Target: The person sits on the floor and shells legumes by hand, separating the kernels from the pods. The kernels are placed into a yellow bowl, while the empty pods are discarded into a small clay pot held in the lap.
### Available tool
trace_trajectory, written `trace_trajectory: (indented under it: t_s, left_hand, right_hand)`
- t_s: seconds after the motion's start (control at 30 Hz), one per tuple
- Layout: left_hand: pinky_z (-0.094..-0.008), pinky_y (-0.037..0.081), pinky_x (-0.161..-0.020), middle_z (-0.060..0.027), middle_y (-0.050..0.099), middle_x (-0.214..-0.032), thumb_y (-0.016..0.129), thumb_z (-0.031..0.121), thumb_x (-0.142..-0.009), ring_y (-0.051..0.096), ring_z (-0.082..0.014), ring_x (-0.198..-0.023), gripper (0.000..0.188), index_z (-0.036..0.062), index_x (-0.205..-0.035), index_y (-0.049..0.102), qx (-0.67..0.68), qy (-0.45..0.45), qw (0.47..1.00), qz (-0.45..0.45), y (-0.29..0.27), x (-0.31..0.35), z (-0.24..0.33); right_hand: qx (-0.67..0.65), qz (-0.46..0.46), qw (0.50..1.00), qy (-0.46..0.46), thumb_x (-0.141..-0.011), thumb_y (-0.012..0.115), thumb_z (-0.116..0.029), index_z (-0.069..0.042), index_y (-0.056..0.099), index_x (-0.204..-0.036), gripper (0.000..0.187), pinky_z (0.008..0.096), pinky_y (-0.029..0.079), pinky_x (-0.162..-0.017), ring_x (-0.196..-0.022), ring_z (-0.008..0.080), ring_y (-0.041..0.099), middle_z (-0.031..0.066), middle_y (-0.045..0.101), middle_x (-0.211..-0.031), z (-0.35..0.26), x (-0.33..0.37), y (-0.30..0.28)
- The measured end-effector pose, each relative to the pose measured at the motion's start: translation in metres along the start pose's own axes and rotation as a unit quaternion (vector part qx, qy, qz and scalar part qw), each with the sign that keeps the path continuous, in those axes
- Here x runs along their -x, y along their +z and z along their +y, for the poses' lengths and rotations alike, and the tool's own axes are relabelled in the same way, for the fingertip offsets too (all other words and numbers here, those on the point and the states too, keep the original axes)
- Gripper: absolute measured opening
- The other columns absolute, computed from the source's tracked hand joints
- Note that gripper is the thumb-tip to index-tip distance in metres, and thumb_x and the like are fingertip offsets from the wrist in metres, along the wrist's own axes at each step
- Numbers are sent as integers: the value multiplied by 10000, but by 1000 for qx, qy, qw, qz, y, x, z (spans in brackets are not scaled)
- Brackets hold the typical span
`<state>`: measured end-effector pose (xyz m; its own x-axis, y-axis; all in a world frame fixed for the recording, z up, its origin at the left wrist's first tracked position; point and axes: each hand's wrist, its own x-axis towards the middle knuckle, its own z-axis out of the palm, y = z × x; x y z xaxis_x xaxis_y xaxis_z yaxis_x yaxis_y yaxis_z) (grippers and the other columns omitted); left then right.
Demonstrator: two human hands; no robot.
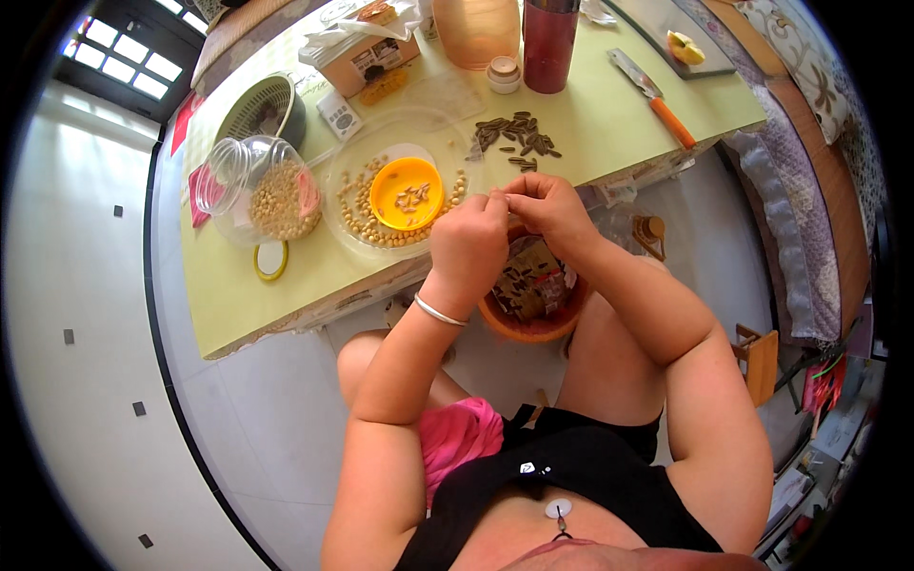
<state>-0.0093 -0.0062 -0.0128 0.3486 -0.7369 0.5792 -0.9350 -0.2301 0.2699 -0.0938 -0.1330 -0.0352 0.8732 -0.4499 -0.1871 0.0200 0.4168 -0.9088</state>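
Observation:
My left hand point(471, 243) and my right hand point(554, 211) meet fingertip to fingertip just past the table's front edge. Both are pinched closed; whatever is between the fingertips is too small to make out. Just beyond them is a loose pile of dark striped sunflower seeds point(519, 131) on the table. Left of my hands, a round yellow dish point(407, 222) holds several pale shelled kernels point(412, 197). It sits in a wide clear plastic tray point(343, 157) with round beige beans point(362, 217) around it. Below my hands, an orange bin point(524, 333) contains dark husks and scraps.
On the green table point(238, 309) are a tipped clear jar point(276, 195) of beans, a yellow-rimmed lid point(270, 260), a strainer basket point(271, 107), a small white device point(339, 116), a dark red bottle point(550, 48) and an orange-handled knife point(655, 100). A cutting board point(671, 33) carries a cut fruit piece point(684, 48).

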Motion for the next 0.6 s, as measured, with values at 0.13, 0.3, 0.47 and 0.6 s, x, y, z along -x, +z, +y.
trace_trajectory:
  t_s: [0.13,0.3,0.47,0.6]
  left_hand:
    - [-393,505,-529,-126,627,-696,666,48,-813,627,-313,-604,106,38,-913,698,10,-25,1000,-8,2,3,4]
    - [-402,515,-567,-146,644,-717,687,35,-800,633,-327,-635,116,26,-913,712,48,-54,997,-12,-1,3,4]
    - [-398,513,-567,-146,640,-707,694,33,-797,631,-324,-633,132,24,-926,718,69,-62,996,-2,-2,2,4]
    - [-392,514,-565,-145,639,-707,701,31,-792,633,-318,-631,146,22,-936,722,42,-55,998,1,0,3,8]
  right_hand:
    - [66,3,998,-15,-867,665,-61,18,666,-870,79,219,469,-666,-737,59,572,3,656,-817,4,-1,-3]
    - [36,-9,999,-13,-843,653,-40,3,665,-835,45,218,462,-662,-721,55,556,-5,647,-801,4,-3,-4]
    - [-4,-20,1000,4,-835,649,-33,-2,662,-819,38,219,464,-655,-709,56,553,-7,642,-781,1,-3,-4]
    - [102,-4,994,-46,-835,651,-32,-5,657,-804,42,224,471,-646,-696,63,560,-4,634,-755,0,-3,-5]
